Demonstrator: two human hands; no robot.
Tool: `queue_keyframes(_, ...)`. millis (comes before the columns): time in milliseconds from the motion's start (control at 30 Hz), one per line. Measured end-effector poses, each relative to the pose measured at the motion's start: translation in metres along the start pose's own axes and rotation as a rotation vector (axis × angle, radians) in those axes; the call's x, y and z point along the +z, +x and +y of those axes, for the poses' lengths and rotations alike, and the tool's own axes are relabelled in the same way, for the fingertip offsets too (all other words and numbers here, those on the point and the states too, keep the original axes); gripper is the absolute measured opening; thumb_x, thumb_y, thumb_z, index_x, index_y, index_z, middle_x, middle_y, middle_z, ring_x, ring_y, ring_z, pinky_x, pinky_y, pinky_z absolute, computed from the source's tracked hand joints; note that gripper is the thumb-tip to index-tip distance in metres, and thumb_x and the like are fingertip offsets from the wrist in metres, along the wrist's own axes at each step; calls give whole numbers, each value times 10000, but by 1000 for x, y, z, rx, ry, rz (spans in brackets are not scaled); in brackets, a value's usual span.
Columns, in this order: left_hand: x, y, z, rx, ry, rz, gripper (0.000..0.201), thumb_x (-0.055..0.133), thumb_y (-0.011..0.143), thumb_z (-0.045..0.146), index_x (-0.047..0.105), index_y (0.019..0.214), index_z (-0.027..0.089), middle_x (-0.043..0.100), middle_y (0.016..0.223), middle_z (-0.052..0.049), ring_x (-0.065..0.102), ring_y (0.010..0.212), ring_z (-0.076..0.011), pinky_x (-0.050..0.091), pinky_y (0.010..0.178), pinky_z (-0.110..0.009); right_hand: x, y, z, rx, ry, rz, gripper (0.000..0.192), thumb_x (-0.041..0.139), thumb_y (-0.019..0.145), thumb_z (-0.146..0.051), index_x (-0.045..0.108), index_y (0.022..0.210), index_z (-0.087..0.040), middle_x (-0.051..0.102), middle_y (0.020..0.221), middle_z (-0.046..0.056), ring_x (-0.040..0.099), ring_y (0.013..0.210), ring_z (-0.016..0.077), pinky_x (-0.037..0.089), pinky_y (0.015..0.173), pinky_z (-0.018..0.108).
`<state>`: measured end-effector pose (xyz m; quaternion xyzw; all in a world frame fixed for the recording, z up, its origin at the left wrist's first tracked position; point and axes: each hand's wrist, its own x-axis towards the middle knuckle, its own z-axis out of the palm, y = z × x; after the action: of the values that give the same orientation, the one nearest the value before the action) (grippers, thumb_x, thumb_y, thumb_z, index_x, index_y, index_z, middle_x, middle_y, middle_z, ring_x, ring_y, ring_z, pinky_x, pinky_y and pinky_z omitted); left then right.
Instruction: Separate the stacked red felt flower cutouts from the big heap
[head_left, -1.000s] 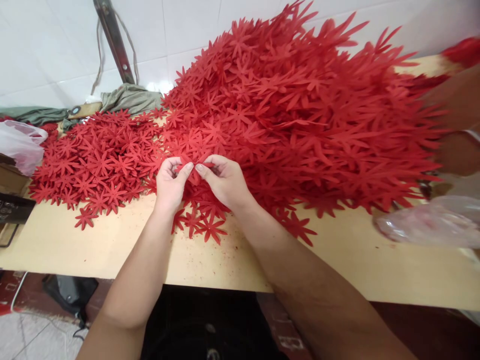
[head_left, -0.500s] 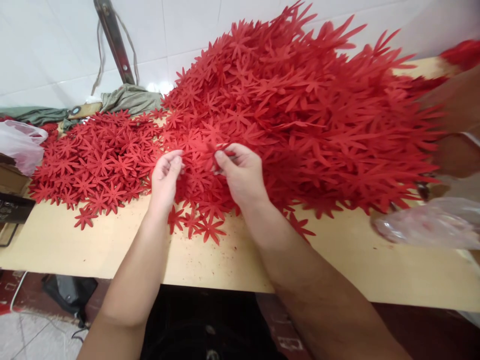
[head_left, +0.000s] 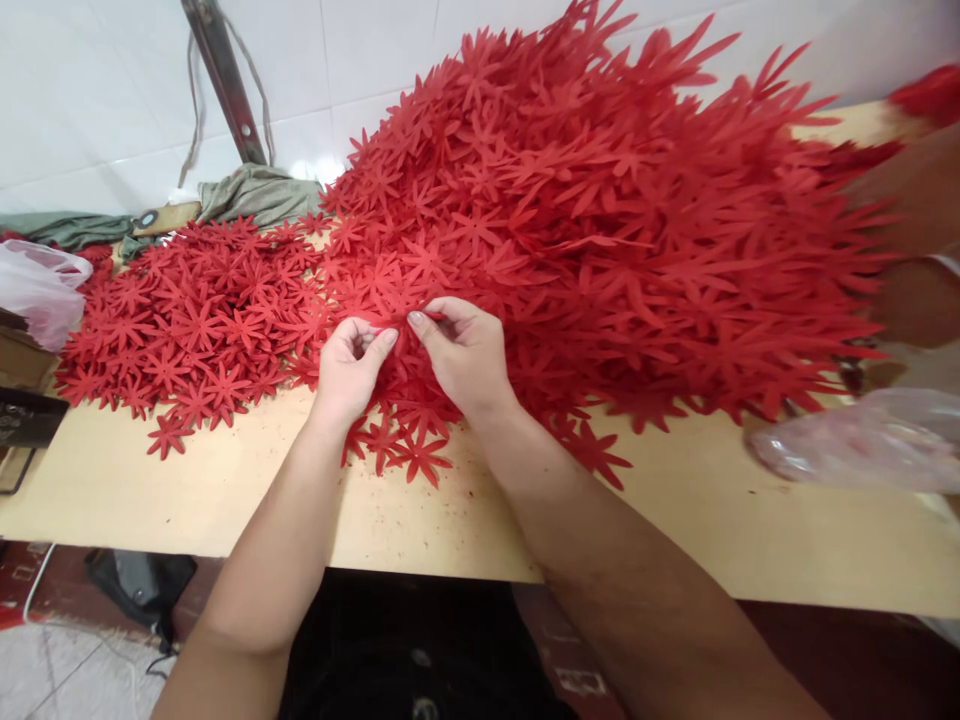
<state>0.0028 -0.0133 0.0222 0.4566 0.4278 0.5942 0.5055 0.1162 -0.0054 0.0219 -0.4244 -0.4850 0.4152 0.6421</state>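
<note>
I pinch one red star-shaped cut-out flower (head_left: 397, 335) between my left hand (head_left: 351, 365) and right hand (head_left: 465, 355), thumbs meeting to peel it apart, at the big red heap's (head_left: 600, 220) near edge on the pale wooden table (head_left: 225, 490).

Pale wooden table (head_left: 225, 500) — red flower cutouts (head_left: 570, 200), plastic bags (head_left: 855, 445), green cloth (head_left: 255, 195)

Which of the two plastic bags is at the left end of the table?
The bag at the left edge, beside the flat layer of red flowers. The other bag lies at the right, below the tall heap.
</note>
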Motion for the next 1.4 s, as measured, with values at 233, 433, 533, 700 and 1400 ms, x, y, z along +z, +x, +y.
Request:
queue_keyframes(233,0,0,0,4,-35,-80,319,794,560,313,541,682,164,525,603,62,469,564,-43,398,607,-187,-4,3,0,39,61,27,165,700,625,-276,571,612,-174,513,554,-44,421,515,60,361,502,213)
queue_keyframes(433,-2,1,1,18,-22,-57,298,785,571,319,556,683,166,541,619,51,474,575,-47,401,609,-187,-2,4,0,113,120,91,270,775,524,-353,592,616,-177,537,553,-50,429,503,52,366,490,208)
queue_keyframes(533,-2,2,3,22,12,-15,258,768,601,285,552,677,165,545,626,46,473,582,-51,400,612,-187,-1,5,-1,151,125,111,307,793,488,-371,590,606,-175,537,534,-56,435,495,50,373,488,208)
queue_keyframes(700,-3,4,5,42,41,46,186,728,639,187,544,644,157,532,614,49,457,580,-47,382,601,-177,0,4,-3,182,113,79,286,782,506,-361,591,606,-174,530,501,-60,440,465,53,359,453,206)
queue_keyframes(1400,-24,12,5,17,-77,173,400,770,580,386,475,779,203,612,707,38,612,659,-88,447,587,-195,-13,12,6,35,41,-12,323,745,588,-443,550,660,-197,478,555,-56,394,483,57,330,455,216)
